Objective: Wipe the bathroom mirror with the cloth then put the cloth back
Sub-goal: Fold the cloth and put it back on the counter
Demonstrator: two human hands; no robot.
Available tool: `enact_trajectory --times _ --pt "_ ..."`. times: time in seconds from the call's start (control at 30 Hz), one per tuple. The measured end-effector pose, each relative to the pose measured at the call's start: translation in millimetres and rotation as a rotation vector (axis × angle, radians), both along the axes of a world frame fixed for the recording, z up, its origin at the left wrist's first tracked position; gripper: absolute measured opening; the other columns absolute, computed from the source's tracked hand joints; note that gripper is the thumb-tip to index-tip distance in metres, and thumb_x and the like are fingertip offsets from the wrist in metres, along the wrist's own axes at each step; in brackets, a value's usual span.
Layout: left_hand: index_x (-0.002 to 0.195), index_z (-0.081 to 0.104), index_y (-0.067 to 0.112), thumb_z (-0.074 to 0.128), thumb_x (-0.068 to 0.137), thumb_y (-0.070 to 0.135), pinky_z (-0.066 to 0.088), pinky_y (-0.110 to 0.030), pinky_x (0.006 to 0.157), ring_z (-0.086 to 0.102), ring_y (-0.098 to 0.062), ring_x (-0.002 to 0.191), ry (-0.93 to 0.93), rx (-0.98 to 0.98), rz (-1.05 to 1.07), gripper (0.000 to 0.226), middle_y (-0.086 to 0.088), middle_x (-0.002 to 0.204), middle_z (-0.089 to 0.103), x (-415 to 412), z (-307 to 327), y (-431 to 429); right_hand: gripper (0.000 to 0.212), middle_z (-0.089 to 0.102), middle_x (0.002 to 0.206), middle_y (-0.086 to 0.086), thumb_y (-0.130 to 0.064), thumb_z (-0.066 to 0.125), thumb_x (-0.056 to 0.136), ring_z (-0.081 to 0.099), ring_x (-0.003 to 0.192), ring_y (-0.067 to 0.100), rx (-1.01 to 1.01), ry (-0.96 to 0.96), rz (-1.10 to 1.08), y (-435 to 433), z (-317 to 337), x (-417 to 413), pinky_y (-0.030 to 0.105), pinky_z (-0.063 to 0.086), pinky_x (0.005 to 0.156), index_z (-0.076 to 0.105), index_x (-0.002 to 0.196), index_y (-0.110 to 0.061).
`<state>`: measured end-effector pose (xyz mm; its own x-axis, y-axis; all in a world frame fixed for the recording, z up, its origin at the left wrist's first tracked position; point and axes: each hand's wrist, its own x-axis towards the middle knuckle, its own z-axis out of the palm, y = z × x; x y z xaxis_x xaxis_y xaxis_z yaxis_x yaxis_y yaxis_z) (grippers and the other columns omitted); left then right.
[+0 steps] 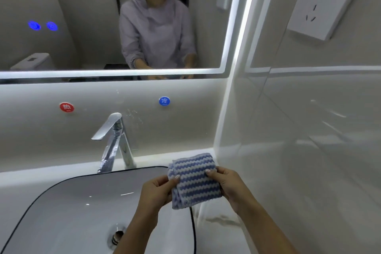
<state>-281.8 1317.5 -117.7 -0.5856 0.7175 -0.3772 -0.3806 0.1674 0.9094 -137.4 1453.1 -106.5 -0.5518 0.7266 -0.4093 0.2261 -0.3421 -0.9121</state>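
- Sink [72,212], lower left: a slipped pinch would likely drop the cloth into the basin and wet it.
- Left hand [158,189] pinches the cloth's left edge.
- Cloth [195,181] is folded, held over the sink's right rim, well below the mirror [206,16]. It's near-square; the longer axis seems to point at the back wall, stripes crosswise.
- Right hand [226,183] pinches the right edge.

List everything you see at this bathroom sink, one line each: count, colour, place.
sink: one, white, dark rim, lower left
drain: one, metal, sink bottom
faucet: one, chrome, behind sink
mirror: one, white lit edge, above sink
touch buttons: two, glowing blue, mirror's left
red sticker: one, red, above faucet, left
blue sticker: one, blue, above faucet, right
wall socket: one, white, upper right
cloth: one, blue-white striped, held over sink's right edge
left hand: one, grips cloth's left edge
right hand: one, grips cloth's right side
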Motion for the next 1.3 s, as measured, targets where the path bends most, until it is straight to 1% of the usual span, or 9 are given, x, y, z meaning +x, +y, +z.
enact_trajectory --times 0.23,0.4,0.5,0.7,0.93,1.0,1.1,1.17,1.3 --pt "0.094 0.071 0.005 0.066 0.085 0.014 0.056 -0.030 0.060 0.073 -0.027 0.078 0.013 -0.054 0.027 0.013 -0.012 0.086 0.075 15 -12 32 0.013 0.075 0.093 0.001 -0.026 0.062 0.093 0.070 0.086 0.018 0.043 -0.044 -0.053 22 -16 4 0.022 0.052 0.061 0.070 0.096 -0.016" --pt "0.092 0.070 0.007 0.067 0.085 0.012 0.056 -0.029 0.059 0.072 -0.021 0.073 0.027 -0.102 0.032 0.009 -0.007 0.081 0.076 11 -28 51 0.012 0.074 0.089 0.000 -0.023 0.061 0.094 0.071 0.077 0.013 0.028 -0.085 -0.087 34 -30 0 0.018 0.051 0.053 0.070 0.092 -0.016" --pt "0.090 0.070 0.010 0.067 0.085 0.012 0.054 -0.027 0.058 0.072 -0.020 0.074 0.046 -0.133 0.033 0.006 -0.005 0.080 0.076 7 -38 64 0.012 0.074 0.089 0.000 -0.021 0.060 0.095 0.070 0.077 0.014 0.020 -0.112 -0.100 42 -40 -6 0.019 0.051 0.053 0.069 0.092 -0.015" --pt "0.087 0.068 0.013 0.065 0.087 0.012 0.055 -0.023 0.058 0.070 -0.018 0.075 0.062 -0.187 -0.010 0.003 -0.005 0.084 0.073 -8 -53 110 0.013 0.071 0.097 0.010 -0.016 0.057 0.096 0.068 0.087 0.026 0.011 -0.140 -0.157 75 -59 -18 0.032 0.055 0.070 0.066 0.097 -0.008" --pt "0.075 0.063 0.018 0.063 0.087 0.013 0.055 -0.030 0.066 0.066 -0.016 0.073 0.252 -0.281 -0.026 0.013 0.000 0.077 0.068 -29 -78 165 0.016 0.069 0.083 0.004 -0.017 0.056 0.096 0.065 0.073 0.019 0.185 -0.279 -0.202 116 -88 -50 0.023 0.048 0.058 0.063 0.083 -0.012" --pt "0.075 0.062 0.014 0.061 0.087 0.013 0.055 -0.036 0.072 0.065 -0.023 0.076 0.292 -0.345 -0.040 0.012 -0.005 0.078 0.067 -29 -91 177 0.021 0.066 0.078 0.004 -0.018 0.057 0.094 0.063 0.072 0.022 0.231 -0.352 -0.183 123 -100 -57 0.024 0.046 0.061 0.058 0.074 -0.015" --pt "0.067 0.053 0.012 0.056 0.088 0.013 0.047 -0.033 0.063 0.062 -0.032 0.076 0.320 -0.449 -0.054 0.021 -0.018 0.080 0.065 -22 -113 191 0.024 0.064 0.077 0.004 -0.017 0.056 0.093 0.060 0.072 0.022 0.226 -0.433 -0.147 128 -124 -62 0.025 0.043 0.061 0.053 0.070 -0.017" --pt "0.075 0.057 0.008 0.053 0.089 0.014 0.043 -0.031 0.062 0.063 -0.034 0.081 0.328 -0.513 -0.067 0.017 -0.021 0.089 0.066 -16 -127 196 0.016 0.066 0.083 0.006 -0.017 0.056 0.093 0.061 0.075 0.021 0.223 -0.490 -0.113 129 -138 -62 0.023 0.042 0.059 0.058 0.078 -0.013" --pt "0.103 0.063 0.002 0.048 0.094 0.016 0.053 -0.037 0.075 0.063 -0.032 0.089 0.288 -0.599 -0.054 0.022 -0.017 0.105 0.066 -9 -155 196 0.013 0.067 0.087 0.010 -0.014 0.057 0.092 0.061 0.078 0.020 0.219 -0.542 -0.068 129 -163 -60 0.027 0.044 0.066 0.059 0.079 -0.011"
